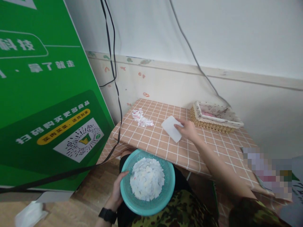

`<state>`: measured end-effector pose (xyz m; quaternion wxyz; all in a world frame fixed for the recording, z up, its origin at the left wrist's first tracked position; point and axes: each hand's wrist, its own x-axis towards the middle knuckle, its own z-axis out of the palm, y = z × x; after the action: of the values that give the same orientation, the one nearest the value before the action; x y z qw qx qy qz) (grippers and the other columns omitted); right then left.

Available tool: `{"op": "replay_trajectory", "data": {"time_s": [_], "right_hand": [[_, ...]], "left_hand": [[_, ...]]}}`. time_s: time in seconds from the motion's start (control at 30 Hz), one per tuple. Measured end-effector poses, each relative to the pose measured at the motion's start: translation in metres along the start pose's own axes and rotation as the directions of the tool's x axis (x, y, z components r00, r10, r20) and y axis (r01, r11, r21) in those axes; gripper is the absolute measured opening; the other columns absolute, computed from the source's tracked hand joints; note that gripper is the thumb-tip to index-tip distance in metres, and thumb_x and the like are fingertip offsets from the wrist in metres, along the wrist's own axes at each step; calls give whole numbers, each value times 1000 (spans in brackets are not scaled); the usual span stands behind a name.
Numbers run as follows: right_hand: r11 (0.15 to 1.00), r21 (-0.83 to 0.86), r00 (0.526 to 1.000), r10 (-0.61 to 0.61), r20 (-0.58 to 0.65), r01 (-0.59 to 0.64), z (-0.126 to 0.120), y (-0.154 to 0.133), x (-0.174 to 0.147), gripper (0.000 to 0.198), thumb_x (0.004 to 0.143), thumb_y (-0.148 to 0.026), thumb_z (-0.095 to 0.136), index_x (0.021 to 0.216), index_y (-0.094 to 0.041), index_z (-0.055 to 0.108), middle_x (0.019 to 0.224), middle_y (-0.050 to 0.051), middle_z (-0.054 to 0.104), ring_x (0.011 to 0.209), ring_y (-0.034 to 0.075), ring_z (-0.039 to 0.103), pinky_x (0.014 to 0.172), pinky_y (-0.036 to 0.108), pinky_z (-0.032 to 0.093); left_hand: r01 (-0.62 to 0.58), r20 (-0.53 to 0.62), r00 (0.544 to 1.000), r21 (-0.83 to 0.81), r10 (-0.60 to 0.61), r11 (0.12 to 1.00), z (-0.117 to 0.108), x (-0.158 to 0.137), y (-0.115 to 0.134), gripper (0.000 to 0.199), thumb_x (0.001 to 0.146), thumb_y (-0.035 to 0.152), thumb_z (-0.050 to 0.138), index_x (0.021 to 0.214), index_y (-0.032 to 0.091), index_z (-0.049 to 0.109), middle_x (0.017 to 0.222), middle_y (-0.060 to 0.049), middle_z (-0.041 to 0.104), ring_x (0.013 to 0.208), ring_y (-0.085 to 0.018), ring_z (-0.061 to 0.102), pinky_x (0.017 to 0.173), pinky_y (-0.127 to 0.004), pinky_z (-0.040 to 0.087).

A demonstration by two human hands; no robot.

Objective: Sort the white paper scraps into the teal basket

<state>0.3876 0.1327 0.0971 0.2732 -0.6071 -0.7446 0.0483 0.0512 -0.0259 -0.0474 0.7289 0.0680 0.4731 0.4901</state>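
My left hand (117, 190), a dark watch at its wrist, grips the left rim of a turquoise plastic basket (170, 192). The basket rests on my lap and holds a heap of small torn white paper pieces (147, 179). Over the checked table, my right hand (188, 128) pinches a flat white scraper (172, 128) with rounded corners by its right edge. I cannot tell whether the scraper touches the cloth. To its left, a small pile of paper scraps (142, 118), white with some pink, lies on the table.
A brown checked cloth covers the table (163, 110). A lined wicker basket (213, 121) stands at the back right against the wall. On the left is a large green panel (54, 104), with black cables (115, 78) hanging before it. A blurred-out item (266, 173) lies at the right edge.
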Motion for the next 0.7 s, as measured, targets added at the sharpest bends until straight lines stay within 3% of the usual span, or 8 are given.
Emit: {"op": "replay_trajectory", "data": {"time_s": [0.1, 0.23, 0.37, 0.53, 0.7], "right_hand": [[996, 25, 995, 86, -59, -84, -14, 26, 11, 43, 79, -30, 57, 119, -15, 64, 107, 11, 69, 91, 25, 66, 78, 34, 49], [996, 41, 993, 85, -83, -82, -33, 40, 26, 44, 79, -31, 57, 121, -18, 63, 107, 8, 69, 88, 23, 65, 76, 33, 49], [984, -151, 991, 79, -110, -95, -43, 35, 42, 44, 82, -31, 54, 123, -18, 61, 105, 11, 70, 91, 26, 64, 79, 34, 46], [888, -459, 998, 33, 46, -8, -32, 26, 50, 31, 87, -30, 45, 102, -19, 70, 87, 14, 71, 84, 26, 64, 70, 31, 41], [856, -506, 990, -43, 133, 105, -27, 28, 36, 30, 88, -32, 42, 86, -21, 70, 79, 9, 71, 76, 22, 64, 62, 27, 35]], "left_hand": [[-5, -29, 1000, 3, 5, 1000, -1, 2, -1, 12, 68, 21, 67, 74, 12, 72, 68, -7, 75, 63, -23, 69, 68, -35, 54], [27, -57, 998, -5, -28, 1000, -7, 7, -4, 15, 67, 23, 67, 76, 11, 71, 68, -8, 75, 61, -25, 68, 66, -39, 54], [7, -67, 998, 20, -5, 1000, -10, 11, -5, 15, 66, 24, 68, 74, 12, 71, 67, -7, 74, 61, -26, 68, 67, -41, 54], [-28, -72, 997, 5, 28, 1000, -10, 10, -6, 13, 65, 23, 69, 72, 12, 70, 65, -6, 73, 60, -24, 67, 65, -37, 54], [6, -49, 999, -23, -7, 1000, -9, 10, -6, 14, 66, 23, 69, 73, 12, 70, 65, -7, 74, 59, -24, 67, 64, -38, 54]]}}
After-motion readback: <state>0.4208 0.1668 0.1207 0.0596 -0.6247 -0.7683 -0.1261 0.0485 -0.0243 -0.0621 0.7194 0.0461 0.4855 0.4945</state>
